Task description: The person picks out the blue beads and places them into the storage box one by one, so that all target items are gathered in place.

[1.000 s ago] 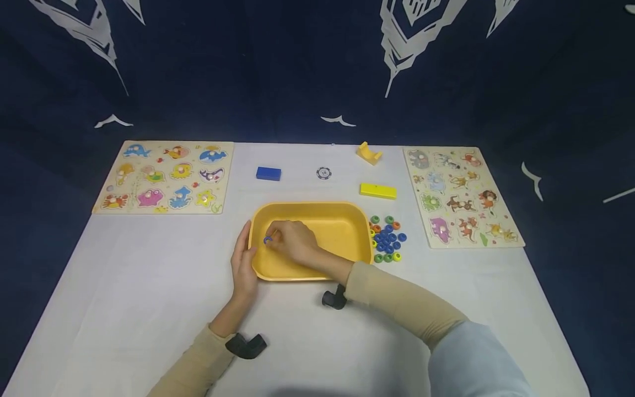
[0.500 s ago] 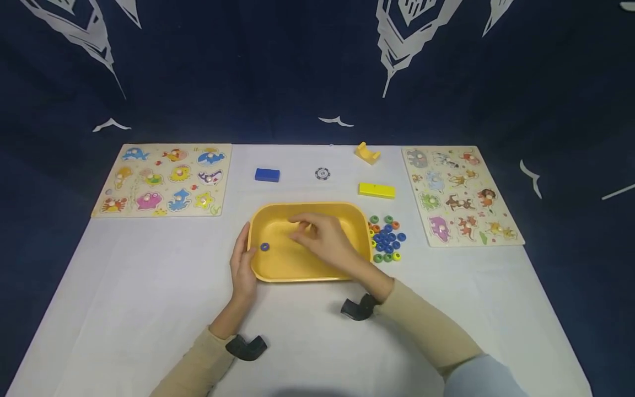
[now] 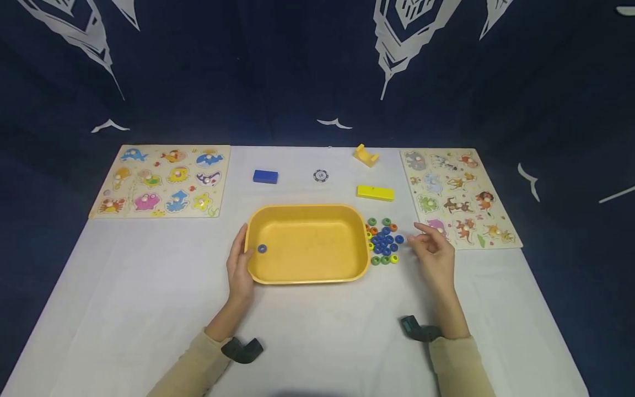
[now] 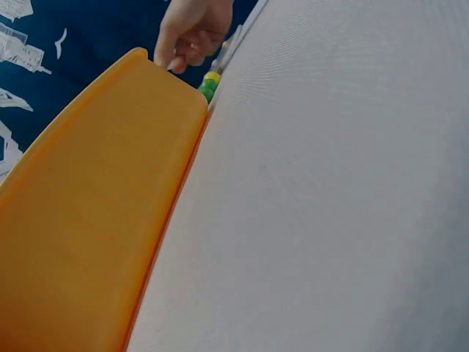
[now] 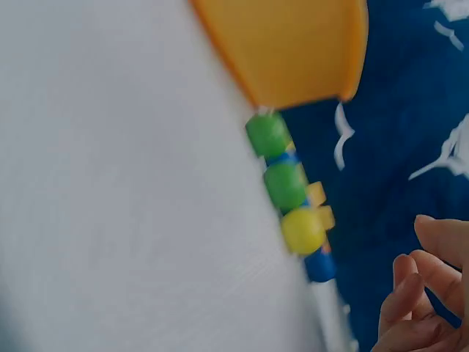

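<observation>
At the left end of a yellow tray [image 3: 307, 272], my left hand [image 3: 240, 275] grips the rim, thumb over the edge and fingers along the outer wall. One blue bead [image 3: 262, 248] lies inside the tray near that hand. My right hand [image 3: 436, 259] is just right of a cluster of beads, its fingers loosely bent with nothing between them. The cluster, beside the tray's right end, has blue beads [image 3: 386, 242], green beads [image 3: 385, 260], yellow and orange ones. In the right wrist view, green beads [image 5: 284, 185] and a yellow bead [image 5: 303, 230] show near the tray.
Behind the tray lie a blue block [image 3: 265, 176], a round chip [image 3: 321, 176], a yellow block [image 3: 375, 193] and a curved yellow piece [image 3: 365, 156]. A sea-animal puzzle board [image 3: 161, 182] lies left, a land-animal puzzle board [image 3: 458, 198] right, partly behind my right hand.
My right hand has let go of the blue bead inside the tray and moved right, past the bead cluster. My left hand stays at the tray's left end.
</observation>
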A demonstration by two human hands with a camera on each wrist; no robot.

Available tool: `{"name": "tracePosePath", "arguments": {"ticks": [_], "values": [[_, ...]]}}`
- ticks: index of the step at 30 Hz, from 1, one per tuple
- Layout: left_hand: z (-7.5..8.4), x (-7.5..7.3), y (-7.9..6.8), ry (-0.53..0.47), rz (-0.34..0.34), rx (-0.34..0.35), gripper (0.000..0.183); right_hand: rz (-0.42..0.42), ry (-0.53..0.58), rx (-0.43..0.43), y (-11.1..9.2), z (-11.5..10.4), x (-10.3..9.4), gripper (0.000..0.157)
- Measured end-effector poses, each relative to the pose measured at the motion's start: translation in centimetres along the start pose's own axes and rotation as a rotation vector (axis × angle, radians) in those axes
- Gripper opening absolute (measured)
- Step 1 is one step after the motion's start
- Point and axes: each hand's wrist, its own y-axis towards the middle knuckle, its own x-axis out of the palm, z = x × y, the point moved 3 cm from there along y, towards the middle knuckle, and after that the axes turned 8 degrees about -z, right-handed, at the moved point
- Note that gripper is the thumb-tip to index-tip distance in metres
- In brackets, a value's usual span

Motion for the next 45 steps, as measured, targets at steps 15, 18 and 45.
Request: {"name": "tracePosePath", "arguments": {"ticks": [15, 18, 45], "values": [[-0.2, -0.3, 0.1, -0.021, -0.009, 0.019, 0.052, -0.148, -0.378, 0.099, 0.7, 1.6, 1.6, 0.028], [-0.7, -0.4, 0.2, -0.026, -0.01, 0.019, 0.053, -0.156, -0.401, 0.104, 0.7, 1.1, 1.6, 0.025], [-2.3, -1.0, 0.7, -0.019, -0.004, 0.069, 0.053, -0.723, -0.381, -0.228, -0.9, -13.4, 20.6, 0.014]]}}
